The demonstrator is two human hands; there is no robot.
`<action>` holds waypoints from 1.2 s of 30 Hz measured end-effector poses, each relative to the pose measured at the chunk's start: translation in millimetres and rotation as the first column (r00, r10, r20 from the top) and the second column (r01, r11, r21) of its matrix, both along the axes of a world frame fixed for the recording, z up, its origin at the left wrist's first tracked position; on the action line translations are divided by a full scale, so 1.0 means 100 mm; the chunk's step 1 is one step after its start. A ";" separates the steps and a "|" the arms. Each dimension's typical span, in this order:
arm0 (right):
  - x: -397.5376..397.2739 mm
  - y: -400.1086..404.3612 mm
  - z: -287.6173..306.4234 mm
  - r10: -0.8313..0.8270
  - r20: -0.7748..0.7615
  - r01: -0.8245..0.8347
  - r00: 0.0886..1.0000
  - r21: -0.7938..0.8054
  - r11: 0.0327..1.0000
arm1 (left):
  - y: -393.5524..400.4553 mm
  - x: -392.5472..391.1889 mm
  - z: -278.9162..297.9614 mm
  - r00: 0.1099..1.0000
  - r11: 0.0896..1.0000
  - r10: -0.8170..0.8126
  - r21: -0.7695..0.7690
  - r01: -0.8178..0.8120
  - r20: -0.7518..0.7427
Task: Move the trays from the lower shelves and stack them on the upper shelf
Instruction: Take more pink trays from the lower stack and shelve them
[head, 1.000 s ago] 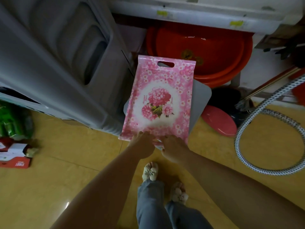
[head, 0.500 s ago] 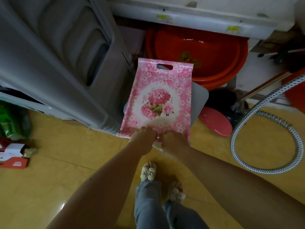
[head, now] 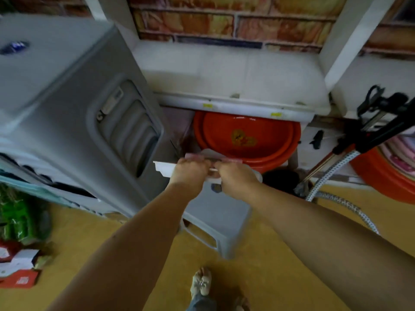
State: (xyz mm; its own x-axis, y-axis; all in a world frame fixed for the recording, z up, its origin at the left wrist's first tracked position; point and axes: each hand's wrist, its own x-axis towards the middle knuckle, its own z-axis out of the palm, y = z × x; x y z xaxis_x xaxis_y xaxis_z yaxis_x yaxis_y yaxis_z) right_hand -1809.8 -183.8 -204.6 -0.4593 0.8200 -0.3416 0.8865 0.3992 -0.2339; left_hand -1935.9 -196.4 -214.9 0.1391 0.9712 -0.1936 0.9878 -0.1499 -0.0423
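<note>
Both of my hands grip the near edge of a stack of flat trays held level and seen edge-on. My left hand (head: 190,172) and my right hand (head: 234,179) sit side by side on it. The pink floral tray (head: 195,156) shows as a thin pink strip on top, and a white tray (head: 162,168) sticks out to the left below it. The stack hovers in front of the lower shelf, below the white upper shelf (head: 224,70). How many trays are in the stack is hidden.
A red basin (head: 247,135) leans in the lower shelf behind the trays. A grey plastic stool (head: 217,218) stands under my hands. A tall grey appliance (head: 67,97) crowds the left. A hose (head: 336,200), black tool handles and another red basin (head: 381,176) are on the right.
The trays were tilted with the pink floral face toward me; now they are lifted and level, edge-on. My view has swung upward and the upper shelf and brick wall have come into sight.
</note>
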 end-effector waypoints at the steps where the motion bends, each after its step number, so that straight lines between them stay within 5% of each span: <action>1: 0.02 0.03 0.15 0.016 0.025 -0.017 1.000 0.011 1.000 | 0.02 0.01 0.12 1.000 1.000 -0.006 0.003 0.006 -0.017; 15: 0.23 0.13 2.01 0.075 -0.020 -0.068 0.997 0.234 0.970 | 0.06 0.17 2.01 0.995 0.980 -0.082 0.179 0.092 -0.063; 21: 0.32 0.11 2.84 0.084 -0.007 -0.081 0.996 0.199 0.977 | 0.05 0.23 2.72 0.997 0.967 -0.078 0.242 0.082 -0.028; 36: 0.38 0.02 3.73 0.129 -0.070 -0.089 0.989 0.408 0.908 | -0.08 0.25 3.74 0.993 0.923 -0.059 0.373 0.093 -0.100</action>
